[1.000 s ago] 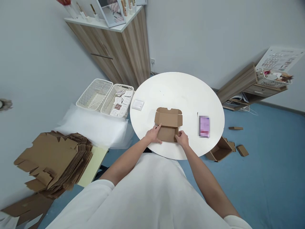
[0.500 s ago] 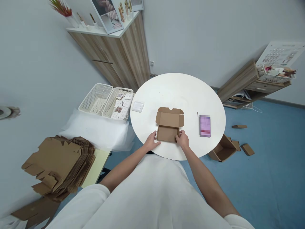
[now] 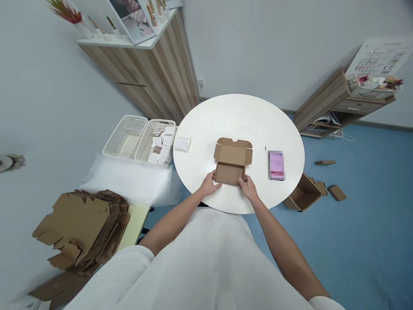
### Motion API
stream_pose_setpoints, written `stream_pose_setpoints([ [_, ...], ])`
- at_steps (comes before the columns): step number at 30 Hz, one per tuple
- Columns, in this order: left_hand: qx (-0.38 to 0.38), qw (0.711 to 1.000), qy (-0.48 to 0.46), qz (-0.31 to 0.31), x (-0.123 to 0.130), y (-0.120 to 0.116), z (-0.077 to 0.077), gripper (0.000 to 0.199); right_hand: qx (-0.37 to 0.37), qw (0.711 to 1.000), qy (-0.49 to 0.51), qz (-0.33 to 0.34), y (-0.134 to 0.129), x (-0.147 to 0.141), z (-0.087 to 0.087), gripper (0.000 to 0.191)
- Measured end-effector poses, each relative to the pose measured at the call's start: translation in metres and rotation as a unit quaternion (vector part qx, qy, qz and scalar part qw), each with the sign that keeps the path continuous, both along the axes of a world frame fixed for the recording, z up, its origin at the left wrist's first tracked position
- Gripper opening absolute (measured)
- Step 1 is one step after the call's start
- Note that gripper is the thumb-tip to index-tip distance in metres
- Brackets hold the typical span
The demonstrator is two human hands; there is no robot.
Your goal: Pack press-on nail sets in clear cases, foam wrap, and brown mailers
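A small brown cardboard mailer box (image 3: 230,173) lies on the round white table (image 3: 238,116), its lid folded up and back with side flaps spread. The inside of its tray looks bare. My left hand (image 3: 209,184) holds the box's left side, fingers along the outer wall and thumb near the front corner. At the right wall, my right hand (image 3: 248,187) grips with the thumb over the edge and the fingers outside. To the right on the table lies a flat purple item (image 3: 276,165), blurred by pixels. A small white packet (image 3: 183,144) rests near the left edge.
Two white plastic baskets stand left of the table; the nearer basket (image 3: 139,150) holds small cards. Below them are translucent sheets (image 3: 129,176) and a stack of flattened cardboard boxes (image 3: 74,219). An open carton (image 3: 303,193) and small boxes (image 3: 337,192) sit on the floor at right.
The box has shifted slightly right and away from me on the table, with both hands still at its sides. The camera view has also moved a little.
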State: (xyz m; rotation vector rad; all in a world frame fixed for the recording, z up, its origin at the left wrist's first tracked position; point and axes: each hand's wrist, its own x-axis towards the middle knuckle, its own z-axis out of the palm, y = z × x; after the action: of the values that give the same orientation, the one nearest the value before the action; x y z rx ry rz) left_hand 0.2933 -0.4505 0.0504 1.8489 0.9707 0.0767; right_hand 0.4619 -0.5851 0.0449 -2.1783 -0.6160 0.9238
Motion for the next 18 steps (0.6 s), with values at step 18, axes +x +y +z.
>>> stream_pose_setpoints([
  [18,0.107,0.984,0.006,0.145,-0.057,0.106,0.004,0.053,0.165,0.973,-0.148,0.064,0.093,-0.060,0.062,0.046],
])
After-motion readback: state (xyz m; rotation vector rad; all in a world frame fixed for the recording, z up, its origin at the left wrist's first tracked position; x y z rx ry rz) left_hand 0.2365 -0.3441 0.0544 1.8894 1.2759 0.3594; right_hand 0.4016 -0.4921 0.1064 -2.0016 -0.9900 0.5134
